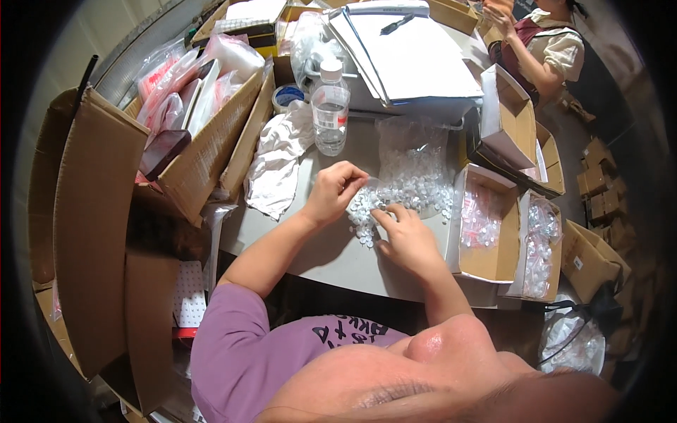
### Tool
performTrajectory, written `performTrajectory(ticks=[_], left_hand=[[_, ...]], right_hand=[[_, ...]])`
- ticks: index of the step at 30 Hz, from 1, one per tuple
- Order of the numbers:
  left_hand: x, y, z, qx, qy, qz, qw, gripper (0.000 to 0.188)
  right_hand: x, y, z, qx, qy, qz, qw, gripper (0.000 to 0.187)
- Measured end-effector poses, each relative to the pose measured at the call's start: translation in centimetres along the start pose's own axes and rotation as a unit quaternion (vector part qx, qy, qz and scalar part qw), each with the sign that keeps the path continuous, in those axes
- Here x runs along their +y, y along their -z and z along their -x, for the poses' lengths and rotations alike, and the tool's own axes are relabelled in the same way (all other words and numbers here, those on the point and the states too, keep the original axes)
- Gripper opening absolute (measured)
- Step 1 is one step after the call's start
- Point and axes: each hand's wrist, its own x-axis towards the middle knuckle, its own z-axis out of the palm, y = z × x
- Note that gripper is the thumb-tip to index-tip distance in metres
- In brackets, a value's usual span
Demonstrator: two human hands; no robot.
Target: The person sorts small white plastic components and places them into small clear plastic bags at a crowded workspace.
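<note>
A loose heap of small clear, whitish round pieces (pixel 363 229) lies on the grey table in front of me. Behind it, a large clear plastic bag (pixel 412 144) lies with its mouth toward me and more of the pieces in and around it. At the heap's left edge my left hand (pixel 335 192) is closed, thumb and forefinger pinched together; whatever is between them is too small or too clear to make out. My right hand (pixel 407 241) rests on the near right of the heap, fingers stretched and apart, fingertips touching the pieces.
A water bottle (pixel 330 109) and a crumpled white cloth (pixel 277 162) stand left of the bag. Right, open cardboard trays (pixel 504 264) hold small clear bags. Papers (pixel 416 63) lie at the back. Tall cartons (pixel 99 233) crowd the left. Another person (pixel 539 53) is at far right.
</note>
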Motion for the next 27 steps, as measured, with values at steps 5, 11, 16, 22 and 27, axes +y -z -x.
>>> performTrajectory(ticks=[5, 11, 16, 22, 27], left_hand=[[-0.5, 0.5, 0.0, 0.027, 0.050, 0.017, 0.998, 0.019], [-0.5, 0.4, 0.1, 0.017, 0.061, 0.026, 0.998, 0.018], [-1.7, -0.1, 0.1, 0.020, -0.002, 0.054, 0.998, 0.014], [-1.1, 0.5, 0.2, -0.011, 0.057, 0.071, 0.996, 0.013], [-1.5, 0.2, 0.1, -0.008, 0.074, 0.105, 0.992, 0.009]], right_hand=[[-0.1, -2.3, -0.8, 0.043, 0.028, -0.003, 0.999, 0.045], [0.0, -3.9, -1.7, 0.133, 0.043, -0.036, 0.989, 0.017], [0.3, -4.0, -2.0, 0.159, 0.048, -0.075, 0.983, 0.017], [0.7, -2.7, -2.7, 0.135, -0.072, -0.260, 0.953, 0.021], [1.5, -3.4, -2.9, 0.109, -0.136, -0.466, 0.867, 0.017]])
